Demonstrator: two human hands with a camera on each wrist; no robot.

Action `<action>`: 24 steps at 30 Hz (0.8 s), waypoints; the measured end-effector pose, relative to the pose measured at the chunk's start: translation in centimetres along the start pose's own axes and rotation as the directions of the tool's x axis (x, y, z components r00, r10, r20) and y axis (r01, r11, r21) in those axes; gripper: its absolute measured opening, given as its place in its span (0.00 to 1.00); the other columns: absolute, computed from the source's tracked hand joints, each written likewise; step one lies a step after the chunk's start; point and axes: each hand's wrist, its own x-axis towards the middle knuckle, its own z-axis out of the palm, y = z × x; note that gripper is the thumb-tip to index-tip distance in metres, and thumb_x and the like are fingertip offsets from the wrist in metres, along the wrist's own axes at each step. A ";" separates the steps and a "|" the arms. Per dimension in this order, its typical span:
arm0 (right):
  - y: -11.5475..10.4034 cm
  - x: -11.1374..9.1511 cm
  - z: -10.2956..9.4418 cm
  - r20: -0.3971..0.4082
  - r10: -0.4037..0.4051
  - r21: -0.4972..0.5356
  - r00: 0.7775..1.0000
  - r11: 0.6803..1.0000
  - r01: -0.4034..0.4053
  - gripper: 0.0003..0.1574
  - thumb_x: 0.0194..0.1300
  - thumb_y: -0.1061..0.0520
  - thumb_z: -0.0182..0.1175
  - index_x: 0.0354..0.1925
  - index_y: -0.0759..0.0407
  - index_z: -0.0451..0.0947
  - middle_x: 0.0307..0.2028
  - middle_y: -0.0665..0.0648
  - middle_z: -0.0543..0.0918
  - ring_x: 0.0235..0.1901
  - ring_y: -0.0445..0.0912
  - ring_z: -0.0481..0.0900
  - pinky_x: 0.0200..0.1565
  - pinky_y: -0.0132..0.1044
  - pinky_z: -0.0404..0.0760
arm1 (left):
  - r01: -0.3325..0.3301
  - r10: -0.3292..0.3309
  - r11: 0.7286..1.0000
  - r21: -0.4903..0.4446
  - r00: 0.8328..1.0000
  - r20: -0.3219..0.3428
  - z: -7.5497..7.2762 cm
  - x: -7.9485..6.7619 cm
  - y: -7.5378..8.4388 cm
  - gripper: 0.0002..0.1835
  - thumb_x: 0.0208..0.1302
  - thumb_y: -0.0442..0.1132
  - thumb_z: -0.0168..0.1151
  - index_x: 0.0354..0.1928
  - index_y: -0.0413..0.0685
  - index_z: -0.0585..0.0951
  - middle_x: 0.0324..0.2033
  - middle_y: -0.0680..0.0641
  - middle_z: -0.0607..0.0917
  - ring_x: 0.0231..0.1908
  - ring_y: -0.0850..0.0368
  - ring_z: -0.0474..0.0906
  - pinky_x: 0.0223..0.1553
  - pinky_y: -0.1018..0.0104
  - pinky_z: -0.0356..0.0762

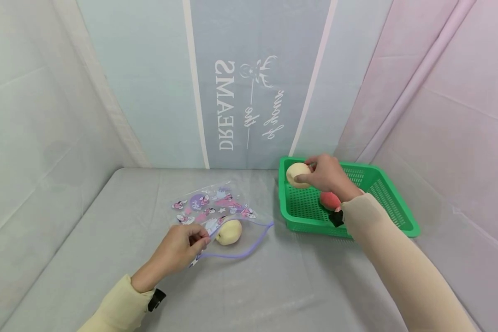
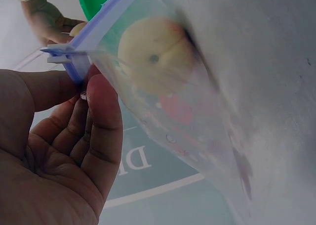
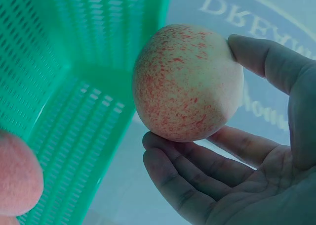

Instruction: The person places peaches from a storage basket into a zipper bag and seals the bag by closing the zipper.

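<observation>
My right hand [image 1: 325,173] pinches a pale peach [image 1: 298,175] between thumb and fingers, over the left end of the green basket [image 1: 288,221]. Red speckles cover part of this peach [image 3: 185,84] in the right wrist view. My left hand [image 1: 180,249] holds the purple zip edge of a clear printed plastic bag [image 1: 201,203] between thumb and forefinger. The bag's mouth gapes, and a white slider [image 2: 59,52] sits on the zip beside the thumb. Another pale peach [image 1: 229,232] lies inside the bag, near its mouth.
A reddish-pink fruit [image 1: 329,200] lies in the basket, partly hidden by my right wrist. Pale cloth [image 1: 249,295] covers the table. Behind it hangs a blue-grey curtain [image 1: 249,37] with mirrored lettering, and light cloth walls [image 1: 460,161] stand at both sides.
</observation>
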 end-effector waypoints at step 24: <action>-2.5 -6.1 4.7 -0.057 -0.242 0.319 0.968 0.915 0.248 0.35 0.55 0.46 0.79 0.58 0.57 0.83 0.46 0.54 0.88 0.40 0.48 0.87 0.41 0.40 0.85 | -0.029 0.029 0.999 0.022 0.999 -0.034 1.6 -0.5 -0.6 0.10 0.68 0.32 0.68 0.28 0.52 0.83 0.21 0.53 0.82 0.20 0.65 0.72 0.20 0.69 0.72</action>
